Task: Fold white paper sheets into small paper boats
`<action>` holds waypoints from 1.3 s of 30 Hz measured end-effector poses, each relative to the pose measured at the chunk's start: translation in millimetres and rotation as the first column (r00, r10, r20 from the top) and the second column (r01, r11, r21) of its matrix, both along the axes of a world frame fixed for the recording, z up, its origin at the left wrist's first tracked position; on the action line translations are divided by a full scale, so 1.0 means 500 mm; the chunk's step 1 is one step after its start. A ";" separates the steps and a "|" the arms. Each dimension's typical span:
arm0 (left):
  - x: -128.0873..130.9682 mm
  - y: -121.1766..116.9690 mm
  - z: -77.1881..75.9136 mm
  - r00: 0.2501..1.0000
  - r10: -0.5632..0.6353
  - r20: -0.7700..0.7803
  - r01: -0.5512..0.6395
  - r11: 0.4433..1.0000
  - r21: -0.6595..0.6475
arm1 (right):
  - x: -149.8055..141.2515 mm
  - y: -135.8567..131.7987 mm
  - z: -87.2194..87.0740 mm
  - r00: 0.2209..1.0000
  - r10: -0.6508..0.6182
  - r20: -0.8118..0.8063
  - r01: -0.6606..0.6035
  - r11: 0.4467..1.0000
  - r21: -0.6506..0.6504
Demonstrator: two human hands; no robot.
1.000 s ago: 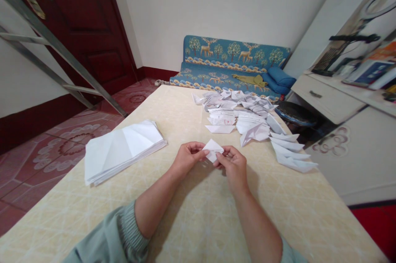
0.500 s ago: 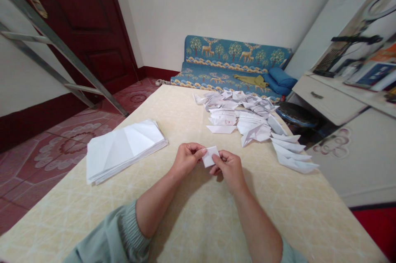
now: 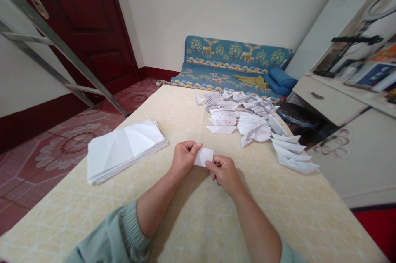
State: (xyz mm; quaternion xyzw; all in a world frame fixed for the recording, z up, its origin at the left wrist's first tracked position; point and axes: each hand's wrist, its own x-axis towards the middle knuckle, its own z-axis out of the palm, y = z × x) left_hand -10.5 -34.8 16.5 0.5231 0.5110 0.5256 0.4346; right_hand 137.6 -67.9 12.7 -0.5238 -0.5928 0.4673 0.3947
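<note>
A small folded white paper [image 3: 204,157] is held between my two hands, just above the table's middle. My left hand [image 3: 185,156] pinches its left side, thumb on top. At its lower right corner, my right hand [image 3: 225,171] grips it between thumb and curled fingers. Parts of the paper are hidden behind the fingers. To the left lies a stack of creased white sheets [image 3: 128,147]. Beyond my hands are several folded paper boats [image 3: 236,104], some with print on them, and more nested boats [image 3: 292,153] lie at the right edge.
The table [image 3: 185,221] has a pale yellow patterned cover. A blue sofa [image 3: 235,61] stands behind it. On the left a metal ladder [image 3: 62,44] leans near the dark red door [image 3: 77,11]. A white cabinet [image 3: 355,143] and a dark round stool [image 3: 297,114] are at the right.
The folded paper has turned and shifted slightly left, now showing a wider shape. My left thumb has moved up to its upper left, and my right hand has moved to its lower right corner.
</note>
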 end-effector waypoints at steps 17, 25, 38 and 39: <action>0.008 -0.002 -0.002 0.982 -0.184 -0.037 0.187 0.971 0.146 | -0.007 0.011 -0.001 0.970 -0.227 -0.092 0.233 0.971 0.061; 0.006 -0.012 0.004 0.871 -0.083 -0.484 0.273 0.900 0.338 | 0.004 0.005 0.008 0.930 -0.351 0.108 0.251 0.822 0.511; 0.019 -0.040 0.021 0.828 -0.010 -0.560 0.308 0.843 0.441 | -0.002 -0.003 0.013 0.928 -0.329 0.172 0.157 0.768 0.621; 0.018 -0.041 0.021 0.824 -0.011 -0.566 0.313 0.842 0.439 | -0.002 -0.003 0.012 0.925 -0.337 0.176 0.163 0.770 0.616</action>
